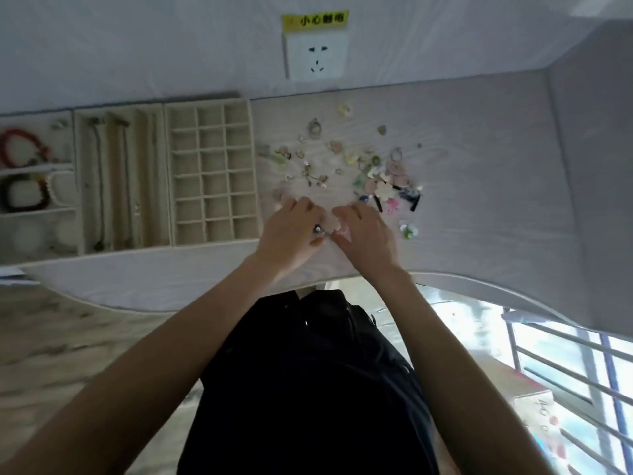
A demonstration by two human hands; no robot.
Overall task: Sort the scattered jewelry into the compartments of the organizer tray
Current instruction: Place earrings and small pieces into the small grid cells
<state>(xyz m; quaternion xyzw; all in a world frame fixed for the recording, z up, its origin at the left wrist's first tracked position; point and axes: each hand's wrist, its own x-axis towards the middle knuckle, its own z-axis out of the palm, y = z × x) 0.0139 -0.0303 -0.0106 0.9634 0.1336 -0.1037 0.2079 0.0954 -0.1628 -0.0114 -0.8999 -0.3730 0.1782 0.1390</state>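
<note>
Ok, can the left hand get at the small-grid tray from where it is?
Probably yes: the left hand sits just right of the grid tray, whose open compartments look unobstructed. It seems to be pinching a small piece with the right hand.

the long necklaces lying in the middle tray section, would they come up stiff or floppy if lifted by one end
Probably floppy: the necklaces lie as thin strands stretched along the narrow slots of the organizer tray, so they would likely dangle and swing. They look light for their length. Lying close side by side, they may tangle or drag a neighbour when one is lifted.
</note>
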